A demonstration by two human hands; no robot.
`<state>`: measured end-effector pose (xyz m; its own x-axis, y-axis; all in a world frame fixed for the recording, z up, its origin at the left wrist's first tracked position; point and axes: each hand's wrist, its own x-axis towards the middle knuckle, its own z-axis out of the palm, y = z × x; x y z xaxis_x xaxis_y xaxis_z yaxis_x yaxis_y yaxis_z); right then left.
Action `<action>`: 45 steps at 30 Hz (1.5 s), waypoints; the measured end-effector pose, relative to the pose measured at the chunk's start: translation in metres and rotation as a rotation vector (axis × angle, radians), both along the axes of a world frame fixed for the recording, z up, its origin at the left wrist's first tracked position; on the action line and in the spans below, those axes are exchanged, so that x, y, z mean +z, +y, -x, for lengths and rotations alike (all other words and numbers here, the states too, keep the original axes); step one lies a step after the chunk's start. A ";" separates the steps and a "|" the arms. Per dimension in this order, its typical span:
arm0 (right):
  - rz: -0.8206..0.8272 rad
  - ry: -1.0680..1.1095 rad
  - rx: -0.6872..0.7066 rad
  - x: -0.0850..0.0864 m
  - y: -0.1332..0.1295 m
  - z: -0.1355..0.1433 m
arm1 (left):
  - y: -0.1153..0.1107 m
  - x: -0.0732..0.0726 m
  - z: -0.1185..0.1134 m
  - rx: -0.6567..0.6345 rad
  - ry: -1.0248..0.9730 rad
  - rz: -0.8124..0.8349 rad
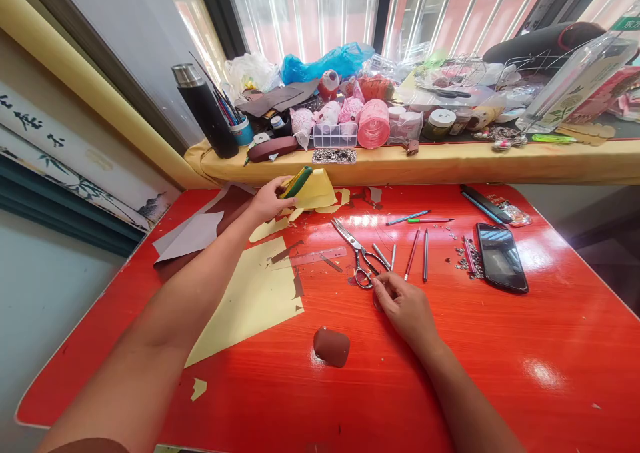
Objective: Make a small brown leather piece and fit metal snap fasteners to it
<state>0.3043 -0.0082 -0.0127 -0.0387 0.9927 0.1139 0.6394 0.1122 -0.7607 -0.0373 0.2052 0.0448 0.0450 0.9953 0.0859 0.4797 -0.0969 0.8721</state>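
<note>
My left hand (273,199) reaches to the far side of the red table, closed round a flat green and yellow object (299,183) whose kind I cannot make out. Yellow paper (319,191) lies just beyond it. My right hand (406,306) is closed, thumb and fingers at the handle rings of the metal scissors (354,238). The blades lie on the table, pointing away to the left. Nearer to me rests a small brown piece with rounded corners (331,346). A large pale yellow sheet (250,299) extends beside my left forearm, with brown scraps on its edge.
Several pens and pencils (425,255) lie right of the scissors. A phone (501,257) sits farther right by small metal rings. A clear ruler (320,255) is left of the scissors. A black thermos (205,111) and crowded craft supplies line the windowsill.
</note>
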 end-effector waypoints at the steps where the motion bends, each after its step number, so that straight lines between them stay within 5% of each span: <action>1: -0.006 -0.002 -0.003 0.000 0.000 0.000 | 0.001 0.004 0.001 -0.002 0.026 -0.042; 7: 0.011 0.021 0.001 -0.001 0.000 0.000 | 0.013 0.021 0.021 0.036 0.430 -0.393; 14: -0.011 -0.003 0.007 -0.001 0.001 0.000 | 0.017 0.035 0.056 0.357 0.633 -0.627; 18: -0.013 -0.015 0.005 -0.002 0.001 0.000 | 0.009 0.024 0.055 0.224 0.721 -0.574; 27: 0.000 0.009 -0.005 -0.001 0.001 0.001 | -0.001 -0.032 0.005 -0.195 0.826 -0.351; 36: -0.019 0.250 -0.163 0.006 -0.002 -0.001 | 0.017 -0.060 -0.004 -0.243 0.789 -0.249; 45: -0.009 0.540 -0.359 0.002 0.003 -0.006 | 0.006 -0.062 0.001 -0.362 0.786 -0.192</action>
